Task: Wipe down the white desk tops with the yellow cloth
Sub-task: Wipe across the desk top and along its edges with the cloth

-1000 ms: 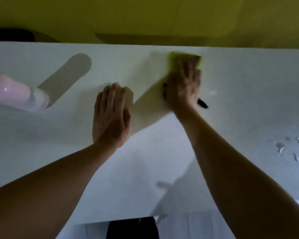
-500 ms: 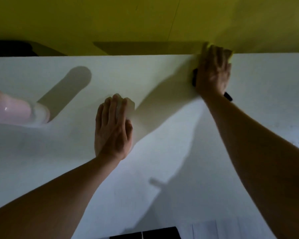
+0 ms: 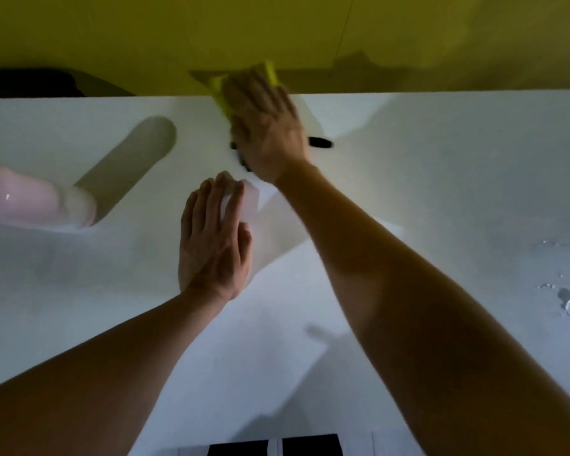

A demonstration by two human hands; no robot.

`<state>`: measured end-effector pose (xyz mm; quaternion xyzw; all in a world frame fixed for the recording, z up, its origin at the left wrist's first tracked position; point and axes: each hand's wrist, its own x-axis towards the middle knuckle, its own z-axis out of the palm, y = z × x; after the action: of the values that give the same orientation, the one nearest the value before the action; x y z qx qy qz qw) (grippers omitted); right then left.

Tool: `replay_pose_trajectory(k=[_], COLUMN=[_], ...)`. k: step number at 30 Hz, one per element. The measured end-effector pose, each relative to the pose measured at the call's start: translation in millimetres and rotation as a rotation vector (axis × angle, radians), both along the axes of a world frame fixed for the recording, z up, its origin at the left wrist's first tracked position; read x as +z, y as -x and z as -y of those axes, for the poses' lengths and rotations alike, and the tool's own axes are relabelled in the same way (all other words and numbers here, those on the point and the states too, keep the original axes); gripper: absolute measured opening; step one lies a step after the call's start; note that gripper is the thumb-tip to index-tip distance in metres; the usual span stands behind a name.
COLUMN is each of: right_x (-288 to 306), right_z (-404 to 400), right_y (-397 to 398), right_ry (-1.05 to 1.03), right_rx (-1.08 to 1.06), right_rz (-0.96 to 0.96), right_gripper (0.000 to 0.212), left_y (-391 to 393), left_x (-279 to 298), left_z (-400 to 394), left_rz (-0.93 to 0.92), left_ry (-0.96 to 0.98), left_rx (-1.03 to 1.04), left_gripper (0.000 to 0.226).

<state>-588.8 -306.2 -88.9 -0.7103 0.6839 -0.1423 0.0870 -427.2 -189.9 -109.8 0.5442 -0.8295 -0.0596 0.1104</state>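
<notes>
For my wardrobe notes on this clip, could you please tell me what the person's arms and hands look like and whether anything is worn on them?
Both forearms are bare as far as the frame shows, with no sleeves in view. The left hand and right hand wear no gloves, and no rings, watch or bracelets can be seen, though the light is dim.

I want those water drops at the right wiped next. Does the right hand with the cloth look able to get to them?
Probably yes. The right hand presses the yellow cloth at the desk's far edge, and only bare white top lies between it and the water drops; nothing stands in the way.
</notes>
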Motion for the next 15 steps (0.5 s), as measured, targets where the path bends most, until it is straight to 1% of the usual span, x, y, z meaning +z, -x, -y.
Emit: replay_pose_trajectory(k=[1,4,6,8,10,11,12,13,15], right_x=[-2.3,-7.6,-4.9,-0.2,1.5,1.1,0.5,-1.0,-4.5], right_z=[-6.2,-32.5,-55.7,-73.1,-74.7,-71.8,-69.6,-69.3,-75.6], right_y=[23.0,115.6,171.8,200.0,190.4,172.1,146.2,114.4,43.2], right_ry=[-0.017,-0.042,-0.033,-0.047,-0.058,-0.061,-0.062,-0.048,0.001], right_rx=[-0.07,-0.378,-0.548,-0.683,-0.776,-0.782,-0.737,-0.646,-0.395], right_rz=[-0.009,-0.044,-0.033,-0.007,-0.006,-0.012,-0.013,-0.015,-0.025], right_gripper=[0.059,0.067,0.064,0.06,0.061,0.062,0.064,0.065,0.066], left_y=[0.2,-0.9,-0.3,0.5,1.4,1.2,0.1,-0.5,-0.3], left_x=[-0.6,-1.0,-1.2,-2.0,-2.8,-2.9,-3.0,-3.2,-4.5], left_z=[0.1,-1.4,-0.8,-0.7,-0.9,-0.5,-0.4,-0.4,-0.2], left_rz=[-0.002,-0.002,-0.005,-0.004,-0.001,0.003,0.009,0.013,0.025], left_ry=[0.008,0.023,0.028,0.026,0.024,0.024,0.021,0.015,0.013], left_rx=[0.002,-0.001,-0.009,-0.012,-0.008,-0.006,-0.006,-0.008,-0.009], left_gripper=[0.062,0.062,0.062,0.063,0.063,0.063,0.063,0.063,0.063])
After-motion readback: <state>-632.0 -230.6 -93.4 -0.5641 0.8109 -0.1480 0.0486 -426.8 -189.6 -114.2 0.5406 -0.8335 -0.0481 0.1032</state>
